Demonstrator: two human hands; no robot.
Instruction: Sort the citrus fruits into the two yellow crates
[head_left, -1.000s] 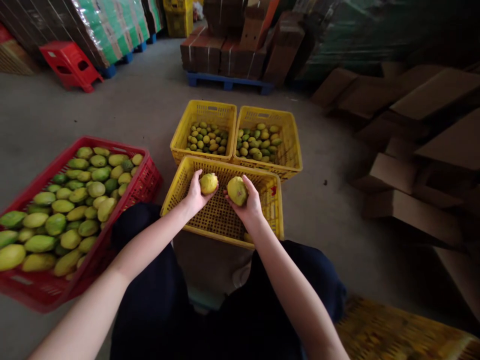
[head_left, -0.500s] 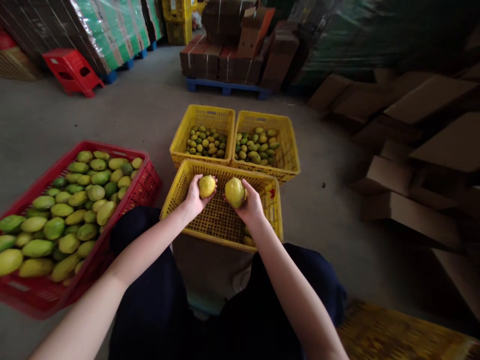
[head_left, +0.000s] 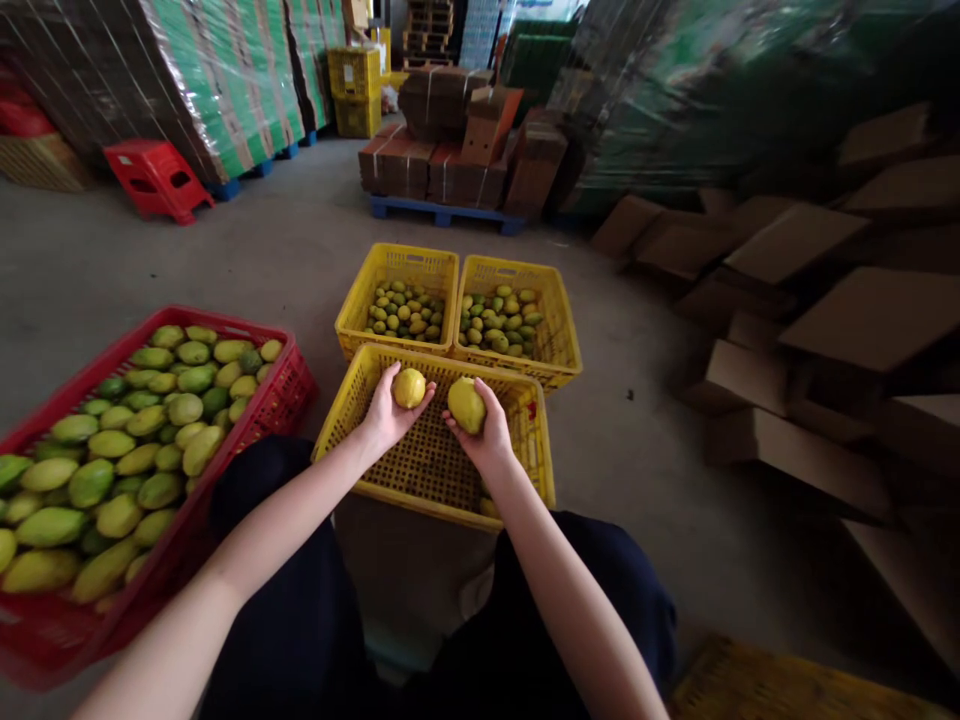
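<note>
My left hand point(head_left: 384, 412) is closed around a yellow lemon point(head_left: 409, 388). In my right hand point(head_left: 491, 432) rests a larger, greenish-yellow lemon point(head_left: 466, 405), with the fingers curled under it. Both hands are held over the near yellow crate point(head_left: 420, 503), the two fruits a short gap apart. Fruit point(head_left: 489, 505) shows at that crate's right side, partly hidden by my right forearm. To my left stands a red crate point(head_left: 300, 385) heaped with green and yellow lemons point(head_left: 185, 408).
Behind the near crate are two yellow crates point(head_left: 360, 262) point(head_left: 559, 300) partly filled with lemons. Cardboard boxes point(head_left: 795, 460) lie along the right. Farther back are a red stool point(head_left: 159, 180) and a blue pallet point(head_left: 444, 215) stacked with cardboard.
The view has tilted up a little, so the crates sit lower in the picture. Both hands still hold their lemons, with the left fingers slightly more extended.
</note>
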